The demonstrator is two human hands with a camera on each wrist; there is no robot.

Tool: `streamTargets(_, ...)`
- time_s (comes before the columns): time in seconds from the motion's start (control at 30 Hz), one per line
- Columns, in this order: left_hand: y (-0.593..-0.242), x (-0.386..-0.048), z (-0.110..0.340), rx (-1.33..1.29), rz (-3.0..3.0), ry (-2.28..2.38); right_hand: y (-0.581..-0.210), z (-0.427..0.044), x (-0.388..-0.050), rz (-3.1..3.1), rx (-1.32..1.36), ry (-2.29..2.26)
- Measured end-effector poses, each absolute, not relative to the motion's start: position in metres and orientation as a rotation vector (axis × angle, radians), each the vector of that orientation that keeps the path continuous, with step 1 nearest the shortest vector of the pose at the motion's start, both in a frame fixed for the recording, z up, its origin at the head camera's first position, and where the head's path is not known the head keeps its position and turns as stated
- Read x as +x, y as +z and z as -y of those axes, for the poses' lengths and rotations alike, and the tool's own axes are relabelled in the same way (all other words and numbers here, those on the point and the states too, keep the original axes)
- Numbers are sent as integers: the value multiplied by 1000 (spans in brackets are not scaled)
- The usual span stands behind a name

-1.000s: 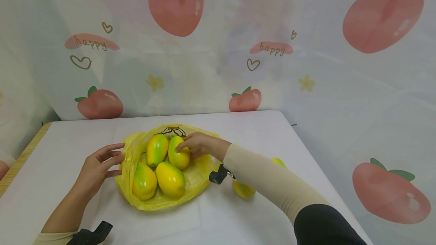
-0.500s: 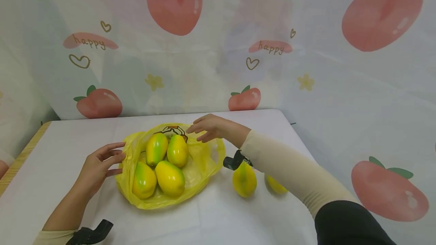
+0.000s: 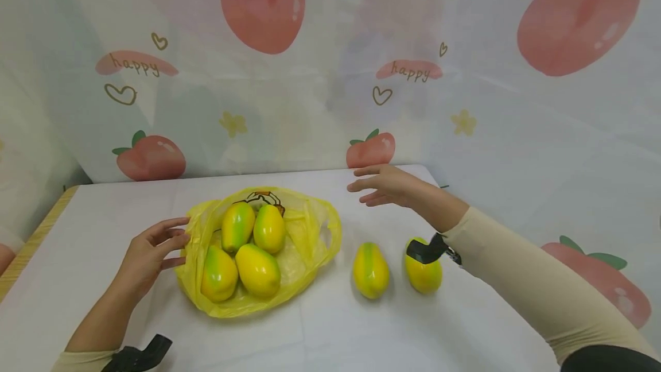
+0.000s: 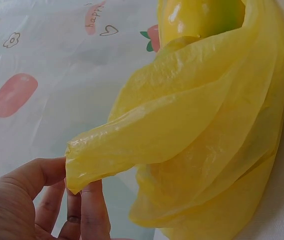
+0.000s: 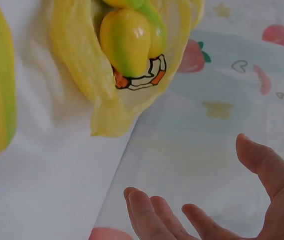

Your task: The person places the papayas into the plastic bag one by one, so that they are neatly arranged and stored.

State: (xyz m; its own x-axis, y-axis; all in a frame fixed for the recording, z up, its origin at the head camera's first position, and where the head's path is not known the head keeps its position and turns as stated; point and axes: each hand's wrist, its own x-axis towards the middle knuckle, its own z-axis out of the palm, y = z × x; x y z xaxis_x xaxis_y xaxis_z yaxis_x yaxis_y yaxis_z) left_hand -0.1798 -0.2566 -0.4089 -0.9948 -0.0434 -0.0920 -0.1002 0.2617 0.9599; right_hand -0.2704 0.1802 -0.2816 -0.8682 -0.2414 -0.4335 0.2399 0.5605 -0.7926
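Note:
A thin yellow plastic bag (image 3: 306,228) lies with its mouth spread wide, and several glossy yellow-green mangoes (image 3: 259,271) rest inside it. At the bag's left side, my left hand (image 3: 150,252) pinches the edge between thumb and fingers; the left wrist view shows the gathered plastic tip (image 4: 89,167) there. My right hand (image 3: 389,185) hovers above the far right part of the table, fingers apart and holding nothing. To the right of the bag, one mango (image 3: 370,270) lies on the table. Another mango (image 3: 424,277) sits beside it, partly covered by the black wrist camera.
A white-covered table (image 3: 320,337) carries everything, with a wooden strip (image 3: 31,231) showing along its left edge. Behind it hangs a pale curtain (image 3: 310,102) printed with peaches, hearts and the word "happy".
My right hand has let go of a mango inside the bag, lifted out and moved right. Both loose mangoes now show more fully. My left hand has stayed at the bag.

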Motion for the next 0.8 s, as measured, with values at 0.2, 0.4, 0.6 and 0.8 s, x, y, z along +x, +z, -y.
streamTargets(0.2,-410,-181,258,-121,-2455,1890,-279,-234,-249,-2312,28,-1294)
streamTargets(0.4,-410,-180,259,-115,-2453,1906,-287,-280,-226,-2307,48,-1315)
streamTargets(0.6,-409,-178,262,-106,-2422,1929,-311,-311,-209,-2285,77,-1357)
streamTargets(0.8,-410,-177,260,-92,-2435,1939,-334,-326,-197,-2272,153,-1395)
